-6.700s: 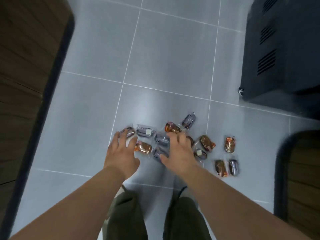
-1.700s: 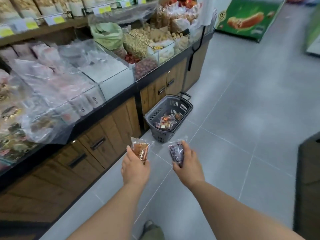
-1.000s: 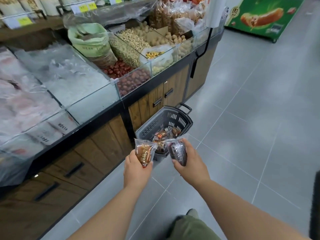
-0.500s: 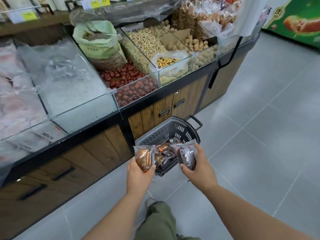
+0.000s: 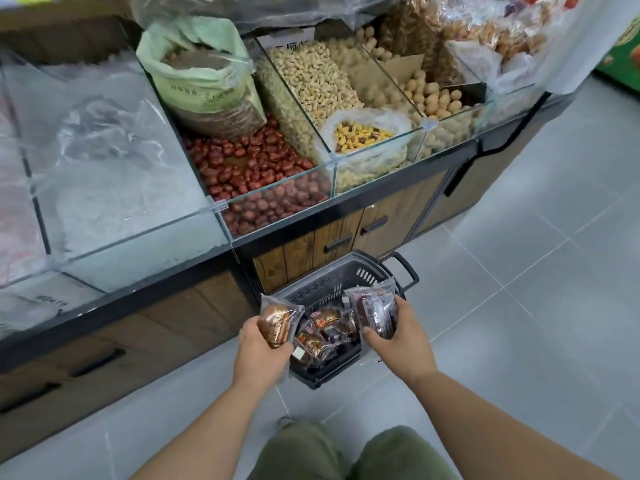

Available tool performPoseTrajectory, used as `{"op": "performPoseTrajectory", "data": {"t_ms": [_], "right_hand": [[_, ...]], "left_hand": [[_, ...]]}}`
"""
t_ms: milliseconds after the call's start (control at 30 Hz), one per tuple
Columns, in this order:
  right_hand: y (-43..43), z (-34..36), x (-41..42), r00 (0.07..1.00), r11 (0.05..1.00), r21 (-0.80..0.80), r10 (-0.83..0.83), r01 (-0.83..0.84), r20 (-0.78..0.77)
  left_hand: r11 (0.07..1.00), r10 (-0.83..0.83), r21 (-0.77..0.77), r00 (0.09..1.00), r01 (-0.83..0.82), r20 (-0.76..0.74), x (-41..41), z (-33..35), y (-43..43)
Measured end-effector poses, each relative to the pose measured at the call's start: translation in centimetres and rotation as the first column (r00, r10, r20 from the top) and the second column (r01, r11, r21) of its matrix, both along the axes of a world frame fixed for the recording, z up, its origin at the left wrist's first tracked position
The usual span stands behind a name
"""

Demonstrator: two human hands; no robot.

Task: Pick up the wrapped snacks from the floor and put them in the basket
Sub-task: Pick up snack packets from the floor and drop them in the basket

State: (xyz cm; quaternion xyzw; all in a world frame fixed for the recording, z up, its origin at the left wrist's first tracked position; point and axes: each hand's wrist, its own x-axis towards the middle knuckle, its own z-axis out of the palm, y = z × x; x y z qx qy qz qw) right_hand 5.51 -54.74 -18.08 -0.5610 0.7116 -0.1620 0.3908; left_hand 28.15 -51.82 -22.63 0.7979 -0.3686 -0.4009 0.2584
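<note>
View from a person's head, looking down. The left hand grips a brown snack in clear wrap, fingers curled round it. The right hand grips a dark snack the same way. Both hover over the near end of a grey basket, one at each side. More wrapped snacks lie piled in the basket.

The basket stands on the tiled floor, at its edge against a wooden cabinet, with its handle at the far right. Above the cabinet, glass bins hold red dates, peanuts and a green sack. Olive trousers show at the bottom.
</note>
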Motion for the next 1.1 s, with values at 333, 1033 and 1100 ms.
{"op": "performPoseTrajectory", "data": {"t_ms": [333,1033,1100], "right_hand": [[-5.9,-2.3,-2.2,0.983,0.979,0.094,0.18,-0.182,0.031],[-16.0,-12.5,-6.8,0.884,0.842,0.275,0.461,-0.465,0.083],[-16.1,-14.5,-6.4,0.887,0.842,0.285,0.451,-0.459,0.096]], "left_hand": [[0.979,0.202,0.019,0.979,-0.202,-0.007,-3.0,-0.2,-1.6],[0.728,0.681,0.16,0.729,-0.666,-0.066,-14.7,-5.9,-6.0],[0.729,0.678,0.187,0.733,-0.659,-0.059,-14.7,-8.0,-6.5]]}}
